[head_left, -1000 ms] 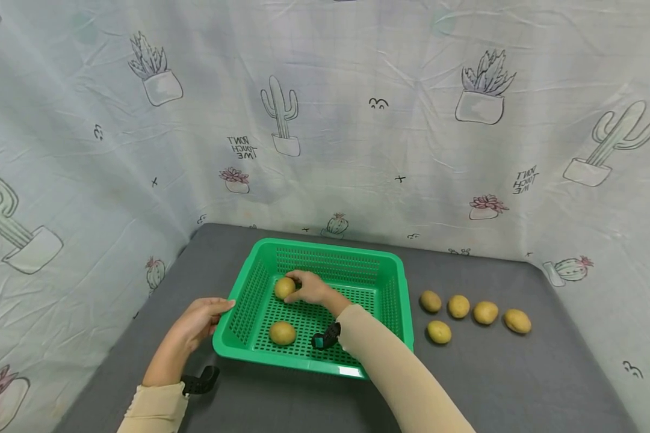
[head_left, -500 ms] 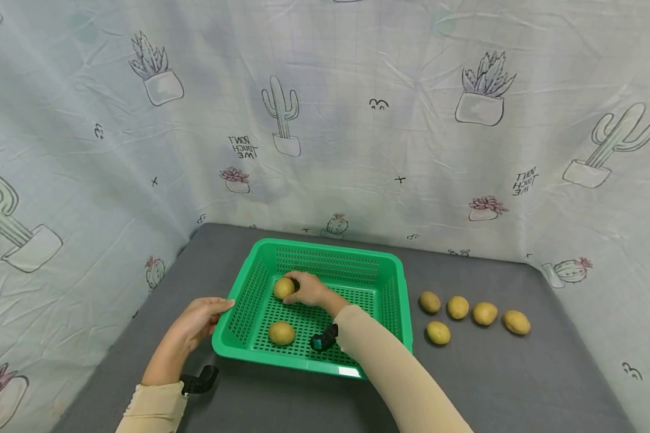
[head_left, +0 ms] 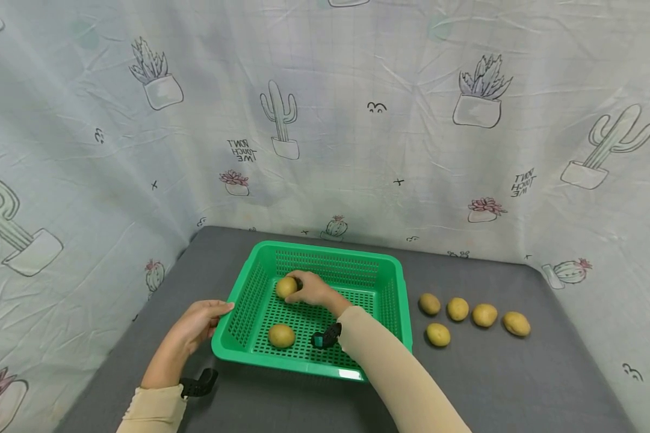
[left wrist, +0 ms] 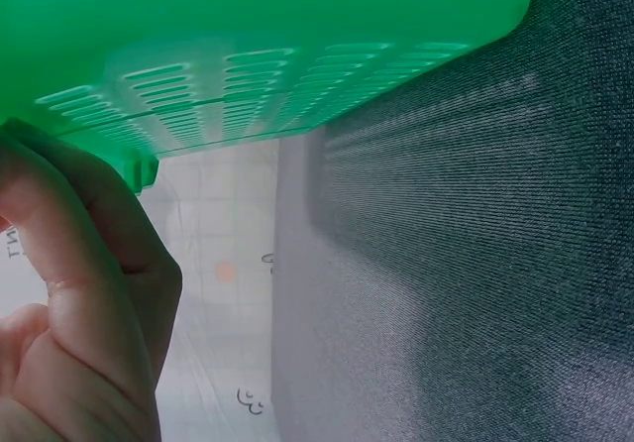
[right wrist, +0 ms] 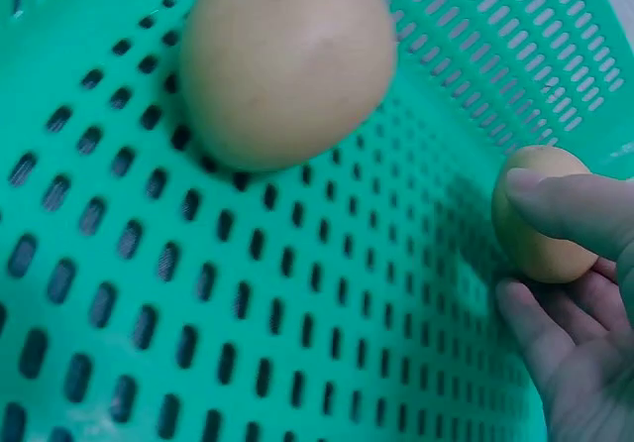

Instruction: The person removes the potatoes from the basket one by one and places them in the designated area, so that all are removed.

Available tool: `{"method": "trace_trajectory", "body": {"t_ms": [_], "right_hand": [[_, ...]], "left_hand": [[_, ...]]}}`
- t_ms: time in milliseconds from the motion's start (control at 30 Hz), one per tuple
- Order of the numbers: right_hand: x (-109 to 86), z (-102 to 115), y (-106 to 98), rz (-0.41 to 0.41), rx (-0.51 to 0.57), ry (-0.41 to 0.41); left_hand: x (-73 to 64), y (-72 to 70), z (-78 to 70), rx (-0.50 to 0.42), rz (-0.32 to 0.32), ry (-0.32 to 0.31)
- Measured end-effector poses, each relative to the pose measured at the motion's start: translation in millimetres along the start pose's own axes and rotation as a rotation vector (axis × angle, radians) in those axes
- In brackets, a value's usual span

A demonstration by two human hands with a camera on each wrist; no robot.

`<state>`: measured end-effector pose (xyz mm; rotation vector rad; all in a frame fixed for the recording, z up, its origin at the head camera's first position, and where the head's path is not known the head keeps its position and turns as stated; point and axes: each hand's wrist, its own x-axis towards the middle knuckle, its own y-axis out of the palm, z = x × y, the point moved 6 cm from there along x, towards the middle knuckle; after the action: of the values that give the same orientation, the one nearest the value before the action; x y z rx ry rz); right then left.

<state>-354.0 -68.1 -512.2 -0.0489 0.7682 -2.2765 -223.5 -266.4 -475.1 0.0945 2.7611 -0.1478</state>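
Observation:
A green perforated plastic basket stands on the grey cloth-covered table. My left hand grips the basket's left rim, thumb on top and fingers curled beneath; in the left wrist view those fingers lie against the outer side. Inside the basket, toward its back left, my right hand holds a yellow-brown potato between thumb and fingers. The right wrist view shows this potato low against the basket floor. A second potato lies loose near the basket's front left.
To the right of the basket several more potatoes rest on the table: a row at the back, with one potato in it, and a single potato in front. A white curtain printed with cacti hangs behind the table and along its sides.
Both hands keep their holds, and the potato in the right hand has shifted very slightly to the right. The head view has tilted a little.

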Motion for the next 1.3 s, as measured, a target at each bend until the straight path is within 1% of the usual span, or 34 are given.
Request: {"method": "trace_trajectory", "body": {"t_ms": [200, 333, 400, 533, 767, 833, 1067, 1200, 1300], "right_hand": [[-2.1, 2, -9, 0.008, 0.135, -0.006], [-4.6, 8, -18, 0.004, 0.213, -0.015], [-6.6, 13, -22, 0.001, 0.233, -0.022], [-9.4, 23, -31, -0.009, 0.247, -0.051], [-15.7, 43, -49, -0.058, 0.201, -0.11], [-19.0, 50, -53, -0.068, 0.205, -0.129], [-32.0, 72, -64, -0.071, 0.257, -0.25], [-40.7, 82, -68, -0.087, 0.27, -0.286], [-48.3, 91, -70, -0.081, 0.302, -0.32]], "left_hand": [[-0.8, 0.2, 0.3, -0.004, 0.002, 0.0], [-1.2, 0.7, -0.1, 0.0, 0.009, 0.006], [-1.3, 1.0, -0.5, 0.0, 0.012, 0.009], [-1.6, 1.5, -1.5, -0.004, 0.014, 0.01], [-1.3, 1.6, -2.8, 0.004, 0.015, 0.013], [-1.2, 1.6, -3.1, 0.006, 0.012, 0.015], [-1.3, 1.9, -2.8, 0.004, 0.005, 0.01], [-1.2, 1.5, -2.2, 0.011, -0.001, 0.007], [-1.7, 0.6, -2.0, 0.021, -0.001, 0.004]]}}
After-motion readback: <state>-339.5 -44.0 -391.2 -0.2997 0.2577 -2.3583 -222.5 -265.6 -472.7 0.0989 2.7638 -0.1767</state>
